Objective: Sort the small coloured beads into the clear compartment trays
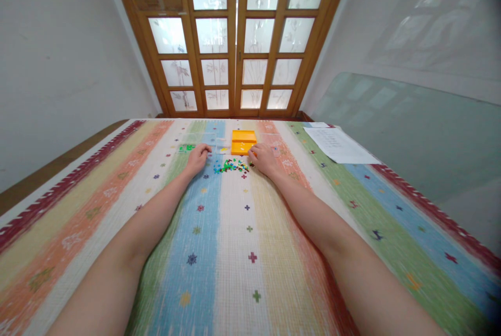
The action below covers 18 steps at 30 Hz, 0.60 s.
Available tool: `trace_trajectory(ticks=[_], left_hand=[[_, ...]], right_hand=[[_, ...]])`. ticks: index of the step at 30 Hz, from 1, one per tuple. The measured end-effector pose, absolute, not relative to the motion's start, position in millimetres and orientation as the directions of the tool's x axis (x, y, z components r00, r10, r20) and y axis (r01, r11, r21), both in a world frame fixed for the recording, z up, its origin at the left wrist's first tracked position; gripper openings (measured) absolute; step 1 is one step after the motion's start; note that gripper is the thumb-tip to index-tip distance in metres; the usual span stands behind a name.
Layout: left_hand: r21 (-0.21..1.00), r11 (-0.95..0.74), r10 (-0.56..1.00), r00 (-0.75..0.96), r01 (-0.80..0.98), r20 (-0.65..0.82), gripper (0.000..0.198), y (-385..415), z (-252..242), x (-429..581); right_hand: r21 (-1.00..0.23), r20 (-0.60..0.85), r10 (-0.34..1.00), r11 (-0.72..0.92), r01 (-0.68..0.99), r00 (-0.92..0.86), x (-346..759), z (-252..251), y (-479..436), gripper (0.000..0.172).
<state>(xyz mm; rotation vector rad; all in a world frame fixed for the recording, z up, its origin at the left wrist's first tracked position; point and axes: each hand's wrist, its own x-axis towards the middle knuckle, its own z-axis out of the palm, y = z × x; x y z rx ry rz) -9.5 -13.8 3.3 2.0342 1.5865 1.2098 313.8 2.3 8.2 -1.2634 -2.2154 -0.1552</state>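
Observation:
A loose pile of small green, blue, yellow and dark pieces (231, 166) lies on the striped cloth between my hands. Behind it stands an open yellow box (243, 136) with a few pale pieces inside. My left hand (200, 156) rests left of the pile, fingers curled, beside a clear container (187, 148) holding green pieces. At the front right corner of the yellow box is my right hand (261, 157), its fingers bent together; anything between them is too small to make out.
Printed white sheets (340, 145) lie at the right rear of the cloth-covered table (235, 252). Clear trays (221, 143) sit beside the yellow box. Beyond the table's far edge are wooden doors with glass panes (217, 36), and walls flank both sides.

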Motion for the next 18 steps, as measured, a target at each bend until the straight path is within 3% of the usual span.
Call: trace_trajectory(ticks=[7, 18], left_hand=[[0.816, -0.201, 0.915, -0.194, 0.542, 0.354, 0.024, -2, -5, -19], [0.893, -0.172, 0.888, -0.327, 0.415, 0.324, 0.031, 6, -9, -32]], right_hand=[[-0.170, 0.535, 0.741, 0.565, 0.807, -0.406, 314, 7, 3, 0.033], [-0.138, 0.528, 0.737, 0.565, 0.813, -0.422, 313, 6, 3, 0.034]])
